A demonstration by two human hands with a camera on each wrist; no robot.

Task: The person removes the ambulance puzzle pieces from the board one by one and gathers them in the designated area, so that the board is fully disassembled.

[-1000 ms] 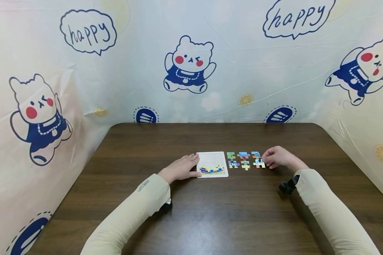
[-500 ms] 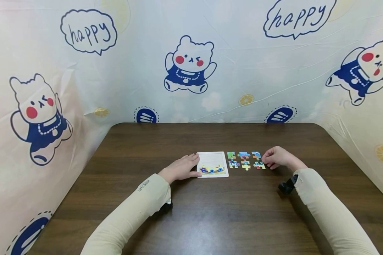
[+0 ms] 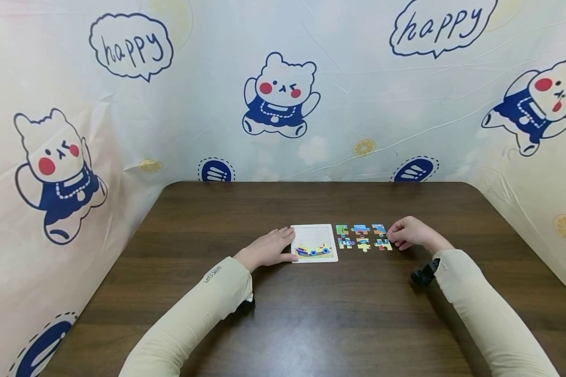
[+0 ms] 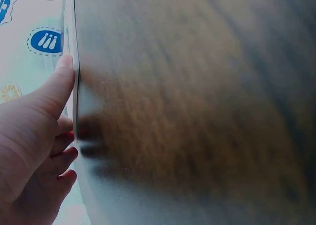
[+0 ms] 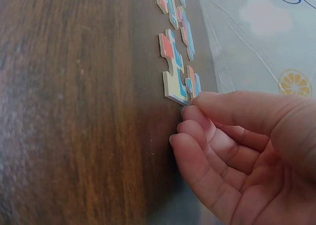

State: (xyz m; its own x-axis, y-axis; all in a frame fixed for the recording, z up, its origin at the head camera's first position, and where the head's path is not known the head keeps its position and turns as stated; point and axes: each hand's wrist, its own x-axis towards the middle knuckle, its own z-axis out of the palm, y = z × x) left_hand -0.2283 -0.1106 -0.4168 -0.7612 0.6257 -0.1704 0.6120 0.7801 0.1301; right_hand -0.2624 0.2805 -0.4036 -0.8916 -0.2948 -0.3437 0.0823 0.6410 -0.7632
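Observation:
My left hand rests along the left edge of a square white puzzle tray, fingers extended and thumb at its lower left corner. A strip of yellow and blue picture fills the tray's lower part. In the left wrist view the thumb lies against the tray's thin edge. Right of the tray, my right hand has its fingers curled, thumb and forefinger pinching the corner of a jigsaw piece. That piece lies at the right end of the near row.
Several other jigsaw pieces lie in two short rows between the tray and my right hand. Everything sits on a dark wooden table. A printed curtain hangs behind the far edge and along both sides.
The jigsaw piece at my right fingertips looked tilted and paler a second ago; now it lies flat in its row. My left hand and the tray have stayed put.

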